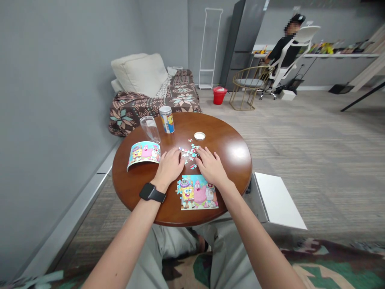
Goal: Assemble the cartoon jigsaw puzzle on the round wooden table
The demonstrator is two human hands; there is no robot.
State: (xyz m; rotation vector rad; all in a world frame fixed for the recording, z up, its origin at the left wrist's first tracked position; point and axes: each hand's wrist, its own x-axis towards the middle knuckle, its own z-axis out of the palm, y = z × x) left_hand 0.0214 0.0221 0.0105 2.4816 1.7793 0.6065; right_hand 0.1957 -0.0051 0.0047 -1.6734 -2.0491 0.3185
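A partly joined jigsaw puzzle [199, 193] with cartoon figures lies flat near the front edge of the round table; its left edge is ragged with tabs. Beyond it is a small heap of loose puzzle pieces [192, 153], most of them light blue, white and red. My left hand [171, 166] rests on the table left of the heap, fingers loosely spread, beside one of the pieces. On the heap's right side my right hand [210, 165] lies with fingers apart, fingertips at the pieces. A curved picture sheet [144, 153] with the same figures stands left of my left hand.
Toward the back of the wooden table [231, 160] are a clear glass [150, 129], a printed can [167, 120] and a round lid [199, 136]. A white box [278, 198] stands right of the table. Farther off, a person [285, 50] sits in a white chair.
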